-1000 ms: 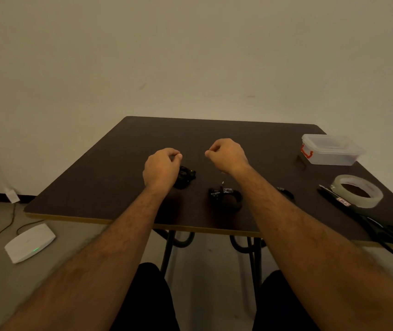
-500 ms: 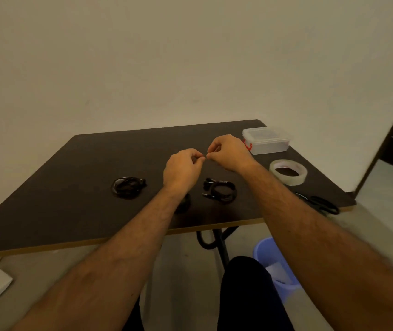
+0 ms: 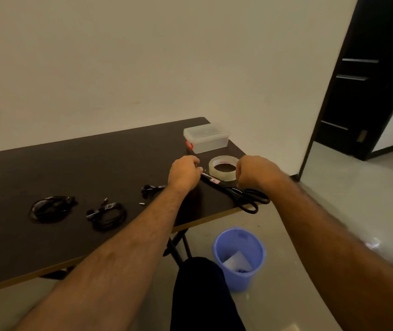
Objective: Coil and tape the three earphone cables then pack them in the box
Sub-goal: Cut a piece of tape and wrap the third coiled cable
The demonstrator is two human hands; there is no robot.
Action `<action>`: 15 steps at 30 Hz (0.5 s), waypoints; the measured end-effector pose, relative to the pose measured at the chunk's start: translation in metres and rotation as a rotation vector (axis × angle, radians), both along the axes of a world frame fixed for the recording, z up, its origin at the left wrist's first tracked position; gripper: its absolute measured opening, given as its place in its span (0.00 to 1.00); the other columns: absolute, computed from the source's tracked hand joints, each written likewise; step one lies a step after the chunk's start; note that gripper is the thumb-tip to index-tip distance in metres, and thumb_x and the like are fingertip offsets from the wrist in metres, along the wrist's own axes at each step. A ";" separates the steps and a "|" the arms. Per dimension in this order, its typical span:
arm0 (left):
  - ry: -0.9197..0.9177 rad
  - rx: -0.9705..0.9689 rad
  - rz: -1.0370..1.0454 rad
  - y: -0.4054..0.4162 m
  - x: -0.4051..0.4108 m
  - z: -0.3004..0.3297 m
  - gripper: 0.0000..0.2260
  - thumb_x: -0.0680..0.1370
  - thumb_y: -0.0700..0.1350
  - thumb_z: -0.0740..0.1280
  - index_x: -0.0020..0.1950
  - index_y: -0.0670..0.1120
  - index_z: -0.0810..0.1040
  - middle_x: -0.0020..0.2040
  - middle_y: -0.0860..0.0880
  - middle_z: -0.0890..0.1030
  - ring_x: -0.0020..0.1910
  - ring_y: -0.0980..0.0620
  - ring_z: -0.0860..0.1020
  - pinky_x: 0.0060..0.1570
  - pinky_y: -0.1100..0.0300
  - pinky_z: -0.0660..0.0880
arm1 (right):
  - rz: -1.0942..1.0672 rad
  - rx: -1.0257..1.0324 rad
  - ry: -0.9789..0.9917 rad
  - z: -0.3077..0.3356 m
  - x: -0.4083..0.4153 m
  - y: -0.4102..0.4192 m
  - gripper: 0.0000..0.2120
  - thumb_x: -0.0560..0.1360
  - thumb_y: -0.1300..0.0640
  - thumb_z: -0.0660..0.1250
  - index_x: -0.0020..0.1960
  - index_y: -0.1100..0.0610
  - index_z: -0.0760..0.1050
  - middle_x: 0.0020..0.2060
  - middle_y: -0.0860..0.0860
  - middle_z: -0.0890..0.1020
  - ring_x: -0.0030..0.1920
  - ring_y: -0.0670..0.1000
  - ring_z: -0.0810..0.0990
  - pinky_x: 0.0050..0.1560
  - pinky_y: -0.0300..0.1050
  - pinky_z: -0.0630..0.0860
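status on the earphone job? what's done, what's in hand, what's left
Done: three earphone coils lie wound on the table; whether each is taped is too dark to tell.
In hand: left hand and right hand are curled over the tape roll and scissors; any held tape isn't visible.
Left: the box is lidded, no cables visibly inside.

Bare, hairy forearms (image 3: 128,237); dark trousers (image 3: 200,295).

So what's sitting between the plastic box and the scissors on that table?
In the head view, the roll of clear tape lies between the lidded box and the scissors, its near edge at the scissor blades.
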State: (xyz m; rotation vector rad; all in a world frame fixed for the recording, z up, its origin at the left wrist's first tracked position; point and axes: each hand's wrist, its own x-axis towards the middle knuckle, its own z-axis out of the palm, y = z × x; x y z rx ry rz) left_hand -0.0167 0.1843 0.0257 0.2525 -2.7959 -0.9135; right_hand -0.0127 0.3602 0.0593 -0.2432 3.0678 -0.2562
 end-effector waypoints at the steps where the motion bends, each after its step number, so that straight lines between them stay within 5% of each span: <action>1: -0.020 -0.013 -0.007 0.004 -0.005 0.000 0.17 0.80 0.46 0.67 0.69 0.47 0.75 0.63 0.47 0.80 0.62 0.49 0.77 0.62 0.52 0.73 | -0.005 0.010 -0.021 -0.003 0.001 0.004 0.12 0.73 0.57 0.73 0.55 0.56 0.79 0.48 0.53 0.82 0.49 0.52 0.80 0.56 0.51 0.79; 9: -0.176 -0.134 -0.057 0.014 -0.026 -0.003 0.15 0.80 0.43 0.66 0.66 0.47 0.77 0.63 0.47 0.79 0.60 0.49 0.77 0.56 0.55 0.73 | 0.018 0.119 -0.061 -0.022 0.008 0.012 0.13 0.74 0.54 0.73 0.56 0.55 0.76 0.39 0.51 0.77 0.44 0.50 0.78 0.45 0.44 0.77; 15: -0.189 -0.118 -0.070 0.014 -0.032 -0.006 0.12 0.79 0.45 0.68 0.63 0.48 0.80 0.60 0.48 0.81 0.58 0.51 0.78 0.59 0.53 0.75 | 0.052 0.091 -0.062 -0.023 0.010 0.014 0.15 0.75 0.55 0.72 0.60 0.55 0.75 0.47 0.53 0.79 0.46 0.50 0.79 0.48 0.45 0.77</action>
